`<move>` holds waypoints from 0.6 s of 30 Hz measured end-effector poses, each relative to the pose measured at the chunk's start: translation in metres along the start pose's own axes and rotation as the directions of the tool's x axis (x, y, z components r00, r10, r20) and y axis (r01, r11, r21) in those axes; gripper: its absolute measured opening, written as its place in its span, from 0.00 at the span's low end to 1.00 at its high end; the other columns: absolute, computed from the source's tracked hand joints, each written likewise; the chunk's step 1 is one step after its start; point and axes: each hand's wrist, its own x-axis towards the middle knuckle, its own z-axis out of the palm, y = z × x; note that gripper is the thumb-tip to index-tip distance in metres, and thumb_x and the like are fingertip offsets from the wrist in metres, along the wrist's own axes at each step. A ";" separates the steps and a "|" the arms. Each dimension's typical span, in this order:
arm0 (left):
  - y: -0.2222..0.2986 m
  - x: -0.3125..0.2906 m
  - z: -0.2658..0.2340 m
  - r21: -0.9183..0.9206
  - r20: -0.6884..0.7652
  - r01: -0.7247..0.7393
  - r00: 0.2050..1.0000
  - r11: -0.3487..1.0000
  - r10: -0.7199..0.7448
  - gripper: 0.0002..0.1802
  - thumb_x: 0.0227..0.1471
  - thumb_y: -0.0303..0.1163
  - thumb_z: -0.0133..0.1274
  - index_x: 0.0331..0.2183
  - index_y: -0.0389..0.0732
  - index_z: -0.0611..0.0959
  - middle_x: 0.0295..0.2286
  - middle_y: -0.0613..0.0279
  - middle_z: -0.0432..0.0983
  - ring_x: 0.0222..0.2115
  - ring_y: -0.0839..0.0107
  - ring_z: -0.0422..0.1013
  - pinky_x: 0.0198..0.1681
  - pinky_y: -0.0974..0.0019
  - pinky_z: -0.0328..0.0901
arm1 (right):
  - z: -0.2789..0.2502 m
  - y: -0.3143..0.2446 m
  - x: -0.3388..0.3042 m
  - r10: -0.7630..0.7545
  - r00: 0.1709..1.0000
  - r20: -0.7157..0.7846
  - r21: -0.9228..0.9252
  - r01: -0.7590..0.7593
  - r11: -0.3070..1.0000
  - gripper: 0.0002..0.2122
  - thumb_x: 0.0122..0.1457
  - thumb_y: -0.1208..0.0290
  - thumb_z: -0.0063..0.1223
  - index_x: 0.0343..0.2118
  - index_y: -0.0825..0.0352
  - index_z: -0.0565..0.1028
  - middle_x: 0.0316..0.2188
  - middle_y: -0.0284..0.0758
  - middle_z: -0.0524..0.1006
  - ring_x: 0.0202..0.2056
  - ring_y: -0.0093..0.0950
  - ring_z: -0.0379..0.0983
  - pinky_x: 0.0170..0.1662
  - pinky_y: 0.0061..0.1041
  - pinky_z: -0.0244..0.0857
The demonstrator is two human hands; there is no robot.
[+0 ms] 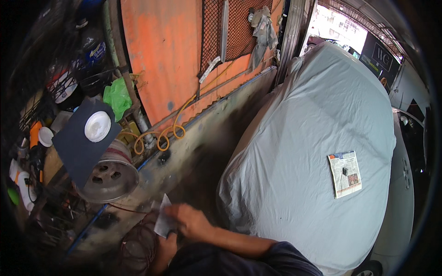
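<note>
At the bottom centre a flat, pale grey piece (164,221) with a pointed upper corner stands tilted in front of me. My left hand (166,250) grips its lower end, the thumb lying along the edge. My right hand (188,220) is at the piece's right side, fingers curled in and slightly blurred. Whatever those fingers hold, if anything, is hidden. Beyond my hands, a dark square board (76,145) rests against a grey metal wheel rim (110,181). A round white lid or shallow dish (97,126) lies on the board.
A car under a grey cover (294,152) fills the right side, with a folded newspaper (345,186) and a small dark object (345,171) on it. An orange panel (161,50) stands behind a coiled yellow hose (162,139). A green plastic bag (118,99) hangs among clutter at left.
</note>
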 end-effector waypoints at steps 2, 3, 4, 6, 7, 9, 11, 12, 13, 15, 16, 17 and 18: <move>0.002 -0.011 -0.010 -0.090 0.096 0.076 0.993 0.993 -0.067 0.24 0.51 0.20 0.51 0.52 0.30 0.73 0.48 0.51 0.73 0.50 0.61 0.69 0.55 0.58 0.63 | 0.005 0.020 0.024 0.294 0.954 -0.055 0.167 -0.282 0.945 0.15 0.63 0.68 0.51 0.51 0.68 0.73 0.42 0.46 0.76 0.45 0.44 0.74 0.48 0.36 0.68; 0.012 -0.011 -0.019 -0.214 0.132 0.127 0.986 0.968 -0.100 0.24 0.50 0.20 0.51 0.52 0.30 0.74 0.51 0.48 0.72 0.53 0.57 0.68 0.58 0.54 0.60 | 0.009 0.025 0.032 0.530 0.848 -0.003 0.344 -0.497 0.797 0.17 0.66 0.62 0.49 0.51 0.70 0.72 0.42 0.45 0.76 0.45 0.39 0.75 0.49 0.33 0.67; 0.022 -0.013 -0.028 -0.332 0.175 0.188 0.975 0.924 -0.136 0.25 0.49 0.20 0.51 0.52 0.30 0.75 0.53 0.45 0.70 0.56 0.52 0.67 0.61 0.51 0.57 | 0.018 0.031 0.029 0.591 0.806 -0.045 0.489 -0.498 0.716 0.20 0.67 0.58 0.47 0.52 0.71 0.71 0.43 0.42 0.76 0.47 0.33 0.73 0.53 0.30 0.64; 0.043 0.018 -0.041 -0.725 0.182 0.278 0.960 0.630 -0.213 0.30 0.58 0.31 0.51 0.59 0.35 0.65 0.53 0.50 0.70 0.54 0.52 0.69 0.50 0.41 0.70 | 0.026 0.043 0.020 0.593 0.798 -0.110 0.594 -0.426 0.683 0.21 0.67 0.60 0.48 0.54 0.73 0.70 0.48 0.40 0.75 0.53 0.28 0.68 0.58 0.28 0.58; 0.017 0.030 -0.061 -0.796 0.372 0.485 0.864 0.363 -0.341 0.31 0.63 0.44 0.48 0.61 0.40 0.63 0.54 0.51 0.70 0.53 0.50 0.70 0.40 0.36 0.74 | 0.026 0.028 0.025 0.577 0.802 -0.151 0.673 -0.344 0.654 0.21 0.67 0.61 0.48 0.54 0.74 0.70 0.50 0.40 0.73 0.54 0.27 0.66 0.59 0.29 0.58; -0.006 0.042 -0.097 -0.781 0.431 0.532 0.838 0.327 -0.334 0.30 0.64 0.50 0.43 0.60 0.44 0.65 0.54 0.54 0.70 0.51 0.51 0.72 0.36 0.42 0.76 | 0.038 0.010 0.018 0.487 0.831 -0.268 0.594 -0.255 0.763 0.21 0.68 0.61 0.45 0.53 0.75 0.70 0.51 0.43 0.72 0.55 0.33 0.67 0.59 0.31 0.57; -0.006 0.053 -0.121 -0.745 0.429 0.573 0.803 0.341 -0.414 0.26 0.62 0.49 0.46 0.57 0.46 0.71 0.50 0.58 0.74 0.47 0.54 0.74 0.30 0.45 0.75 | 0.052 -0.001 0.006 0.312 0.891 -0.330 0.434 -0.151 0.888 0.21 0.68 0.60 0.43 0.53 0.75 0.70 0.52 0.47 0.72 0.55 0.39 0.68 0.59 0.34 0.59; -0.011 0.056 -0.132 -0.738 0.439 0.590 0.789 0.328 -0.431 0.24 0.61 0.48 0.49 0.54 0.48 0.74 0.48 0.60 0.76 0.45 0.55 0.76 0.26 0.47 0.75 | 0.057 -0.009 0.001 0.226 0.917 -0.328 0.363 -0.098 0.927 0.22 0.68 0.60 0.42 0.53 0.76 0.70 0.52 0.49 0.72 0.55 0.41 0.68 0.59 0.36 0.59; -0.017 0.061 -0.139 -0.747 0.448 0.596 0.779 0.296 -0.439 0.24 0.61 0.47 0.49 0.54 0.47 0.73 0.48 0.60 0.76 0.46 0.55 0.76 0.27 0.48 0.75 | 0.063 -0.016 -0.003 0.139 0.935 -0.325 0.280 -0.045 0.959 0.22 0.69 0.60 0.41 0.54 0.76 0.70 0.52 0.51 0.71 0.55 0.43 0.68 0.58 0.37 0.60; -0.029 0.067 -0.151 -0.759 0.469 0.609 0.758 0.232 -0.453 0.23 0.61 0.43 0.49 0.54 0.45 0.73 0.47 0.59 0.76 0.46 0.56 0.75 0.29 0.49 0.76 | 0.079 -0.024 -0.008 0.074 0.956 -0.283 0.272 0.006 0.962 0.23 0.69 0.58 0.40 0.53 0.76 0.70 0.52 0.52 0.71 0.55 0.45 0.68 0.57 0.39 0.61; -0.033 0.068 -0.155 -0.730 0.496 0.646 0.725 0.223 -0.477 0.22 0.61 0.42 0.49 0.54 0.44 0.73 0.47 0.59 0.76 0.45 0.56 0.76 0.28 0.50 0.76 | 0.083 -0.028 -0.009 0.043 0.963 -0.267 0.264 0.030 0.964 0.23 0.69 0.58 0.40 0.53 0.77 0.70 0.52 0.53 0.71 0.55 0.46 0.68 0.56 0.40 0.62; -0.036 0.069 -0.157 -0.700 0.522 0.683 0.690 0.212 -0.501 0.22 0.60 0.41 0.50 0.53 0.44 0.74 0.47 0.59 0.76 0.45 0.56 0.76 0.28 0.51 0.76 | 0.086 -0.029 -0.006 0.014 0.966 -0.258 0.202 0.040 0.979 0.25 0.68 0.55 0.41 0.54 0.77 0.69 0.52 0.52 0.71 0.55 0.45 0.68 0.56 0.39 0.63; -0.038 0.069 -0.160 -0.667 0.546 0.718 0.653 0.200 -0.525 0.22 0.59 0.41 0.51 0.52 0.43 0.75 0.47 0.58 0.76 0.44 0.56 0.76 0.27 0.52 0.76 | 0.088 -0.028 0.000 0.098 0.945 -0.311 0.235 -0.024 0.972 0.25 0.68 0.55 0.41 0.54 0.76 0.69 0.52 0.50 0.71 0.55 0.44 0.68 0.56 0.38 0.62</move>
